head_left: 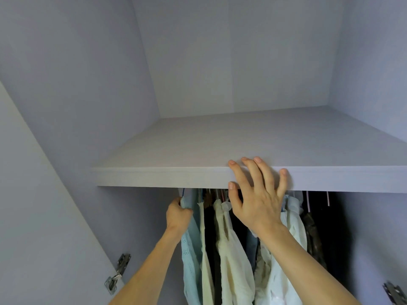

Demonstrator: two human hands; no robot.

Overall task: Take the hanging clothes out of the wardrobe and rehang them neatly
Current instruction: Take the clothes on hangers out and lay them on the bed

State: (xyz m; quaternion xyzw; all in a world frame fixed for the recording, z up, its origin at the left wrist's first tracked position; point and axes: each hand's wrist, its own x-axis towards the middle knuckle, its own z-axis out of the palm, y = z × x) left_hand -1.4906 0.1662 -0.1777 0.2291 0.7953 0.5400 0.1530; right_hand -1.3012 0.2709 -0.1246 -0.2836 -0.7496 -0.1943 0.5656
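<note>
Right hand [257, 194] is spread wide, fingertips laid over the front edge of the shelf [176, 155], thumb at the edge's underside. Left hand [178, 216], at 8 o'clock from it, grips the top of a blue top [191, 249] just below the shelf. Pale grey wardrobe [77, 84] walls rise around; a hinge [117, 271] sits at 7 o'clock. Clothes hang packed under the shelf: blue at 9 o'clock, 2 cream pieces [231, 249], a white one [290, 238], dark ones [315, 238] toward 3 o'clock.

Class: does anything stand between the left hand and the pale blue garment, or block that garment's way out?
Nothing visible does. The left hand grips the pale blue garment at its top, with open space in front. The right hand rests on the front edge of the shelf, further right. That shelf hides the rail.
</note>
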